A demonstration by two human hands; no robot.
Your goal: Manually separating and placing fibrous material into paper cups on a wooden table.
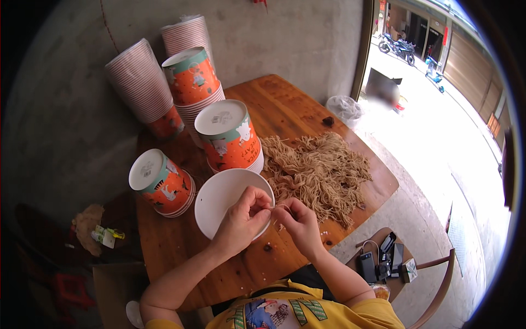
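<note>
My left hand (pixel 244 219) is closed in a pinch over the right rim of a white paper bowl (pixel 219 200). Just right of it, my right hand (pixel 300 222) pinches too, and the fingertips of both nearly meet. Whatever lies between them is too small to make out; a thin bit shows at the right fingertips. Beyond my right hand spreads a pile of tan, stringy strands (pixel 323 170), like yarn. Orange and green paper buckets (pixel 235 142) stand upside down in a stack behind the bowl, and a shorter stack of buckets (pixel 167 186) is to its left.
Taller bucket stacks (pixel 139 82) lean by the grey wall. Small pale bits lie on the wooden table (pixel 235 274) near my hands. At right, a wooden chair (pixel 438 285) holds a phone (pixel 367 267) and other devices. A plastic-lined bin (pixel 345 109) stands past the table's far right edge.
</note>
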